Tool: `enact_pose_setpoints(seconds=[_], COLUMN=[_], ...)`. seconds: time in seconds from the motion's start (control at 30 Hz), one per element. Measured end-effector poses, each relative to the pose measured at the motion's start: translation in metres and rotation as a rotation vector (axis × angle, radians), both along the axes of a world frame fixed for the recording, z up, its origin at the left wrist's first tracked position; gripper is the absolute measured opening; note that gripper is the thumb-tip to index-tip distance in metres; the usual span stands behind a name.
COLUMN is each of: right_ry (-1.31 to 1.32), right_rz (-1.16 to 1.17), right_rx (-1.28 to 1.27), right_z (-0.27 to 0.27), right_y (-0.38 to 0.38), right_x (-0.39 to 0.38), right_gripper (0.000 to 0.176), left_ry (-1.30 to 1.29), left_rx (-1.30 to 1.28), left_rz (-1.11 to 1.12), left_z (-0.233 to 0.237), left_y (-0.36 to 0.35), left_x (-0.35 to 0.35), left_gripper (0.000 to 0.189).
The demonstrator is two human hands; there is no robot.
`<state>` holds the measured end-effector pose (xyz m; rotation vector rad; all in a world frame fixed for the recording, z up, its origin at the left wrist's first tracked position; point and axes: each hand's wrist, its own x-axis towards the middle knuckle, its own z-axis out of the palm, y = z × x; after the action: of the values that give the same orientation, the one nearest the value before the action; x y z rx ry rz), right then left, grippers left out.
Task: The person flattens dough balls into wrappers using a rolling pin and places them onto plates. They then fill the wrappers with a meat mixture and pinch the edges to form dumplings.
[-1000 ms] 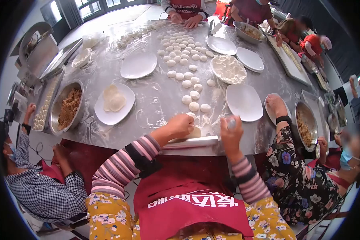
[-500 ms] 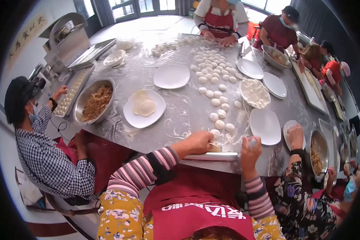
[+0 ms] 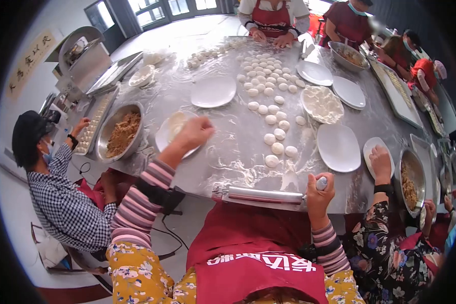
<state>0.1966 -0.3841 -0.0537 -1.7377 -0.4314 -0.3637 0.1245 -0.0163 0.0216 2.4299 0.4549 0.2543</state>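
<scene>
The right hand point(image 3: 319, 192) is clenched around one end of the rolling pin point(image 3: 263, 195), which lies along the near edge of the floured steel table point(image 3: 228, 152). At ten o'clock from it, the left hand point(image 3: 193, 131) hovers over a white plate point(image 3: 162, 143) of wrappers; I cannot tell whether it grips anything. Dough balls point(image 3: 276, 137) run toward twelve o'clock, with windows point(image 3: 177, 7) beyond.

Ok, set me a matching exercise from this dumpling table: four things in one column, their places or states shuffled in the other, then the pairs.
1 left hand
2 right hand
3 leftmost metal bowl
4 rolling pin

A lies along the table's near edge
B holds brown filling
C over the plate of wrappers
D grips the pin's end

Pairs: 1-C, 2-D, 3-B, 4-A
</scene>
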Motion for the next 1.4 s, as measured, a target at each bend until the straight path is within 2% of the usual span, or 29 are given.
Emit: enact_pose_setpoints(seconds=[0.1,0.13,0.17,0.2,0.27,0.3,0.37,0.43,0.5,0.57,0.6,0.67,0.7,0.8,0.87,0.93,1.0,1.07,1.1,1.2,1.27,1.33,1.37,1.4], right_ry=[-0.014,-0.009,-0.139,-0.143,-0.229,-0.018,-0.086,-0.154,-0.36,-0.278,-0.212,-0.24,-0.254,-0.161,-0.306,-0.2,-0.271,-0.313,-0.332,-0.122,-0.28,-0.264,-0.249,-0.437], right_rz=[-0.021,-0.001,0.007,-0.003,-0.022,0.002,-0.015,-0.025,-0.039,-0.034,-0.016,-0.023,-0.045,-0.042,-0.14,-0.036,-0.12,-0.134,-0.116,-0.056,-0.076,-0.074,-0.059,-0.16], right_rx=[-0.014,0.005,-0.062,-0.073,-0.085,-0.031,-0.068,-0.095,-0.14,-0.127,-0.114,-0.158,-0.143,-0.123,-0.247,-0.194,-0.254,-0.217,-0.215,-0.114,-0.206,-0.212,-0.22,-0.282], right_z=[0.001,0.003,-0.001,0.003,0.013,0.002,0.015,0.025,0.034,0.019,0.015,0.013,0.012,0.008,0.006,0.01,0.015,0.008,0.008,0.006,0.01,0.008,0.008,0.008], right_y=[0.001,0.001,0.0,0.002,0.004,-0.001,0.004,0.017,0.034,0.053,0.057,0.049,0.038,0.025,0.041,0.061,0.055,0.03,0.027,0.028,0.055,0.056,0.06,0.049], right_x=[-0.003,-0.002,0.002,0.001,-0.002,-0.002,0.001,0.014,0.033,0.055,0.06,0.056,0.044,0.035,0.049,0.066,0.058,0.038,0.035,0.03,0.064,0.067,0.07,0.06], right_gripper=[0.021,0.021,0.02,0.02,0.021,0.023,0.023,0.023,0.023,0.023,0.023,0.023,0.022,0.022,0.023,0.023,0.022,0.021,0.021,0.021,0.022,0.022,0.023,0.024], left_ry=[0.113,0.141,0.201,0.191,-0.039,-0.038,0.183,0.177,0.184,0.191,0.194,0.326,0.214,0.231,0.265,0.228,0.23,0.209,0.212,0.236,0.273,0.262,0.287,0.273], left_rx=[-0.045,-0.059,-0.014,0.043,0.168,0.16,-0.009,-0.054,-0.092,-0.263,-0.269,-0.316,-0.243,-0.28,-0.211,-0.078,-0.131,-0.12,-0.213,-0.188,-0.214,-0.107,-0.144,-0.144], left_rz=[-0.237,-0.204,-0.219,-0.197,-0.277,-0.283,-0.331,-0.321,-0.32,-0.324,-0.334,-0.405,-0.468,-0.453,-0.457,-0.408,-0.4,-0.511,-0.459,-0.521,-0.527,-0.47,-0.518,-0.503], left_z=[-0.048,-0.046,-0.052,-0.058,-0.078,-0.075,-0.059,-0.063,-0.068,-0.072,-0.07,-0.062,-0.072,-0.077,-0.072,-0.066,-0.064,-0.075,-0.075,-0.066,-0.056,-0.059,-0.061,-0.058], left_y=[-0.055,-0.082,-0.098,-0.114,-0.139,-0.144,-0.146,-0.141,-0.138,-0.139,-0.14,-0.135,-0.13,-0.128,-0.146,-0.154,-0.146,-0.132,-0.129,-0.138,-0.146,-0.146,-0.141,-0.138], left_x=[0.046,0.053,0.064,0.069,0.071,0.068,0.059,0.051,0.05,0.054,0.054,0.058,0.056,0.049,0.05,0.062,0.063,0.059,0.055,0.054,0.062,0.071,0.07,0.066], left_gripper=[0.026,0.028,0.03,0.027,0.025,0.025,0.023,0.023,0.024,0.015,0.015,0.014,0.012,0.013,0.015,0.017,0.016,0.014,0.013,0.013,0.013,0.014,0.015,0.015])
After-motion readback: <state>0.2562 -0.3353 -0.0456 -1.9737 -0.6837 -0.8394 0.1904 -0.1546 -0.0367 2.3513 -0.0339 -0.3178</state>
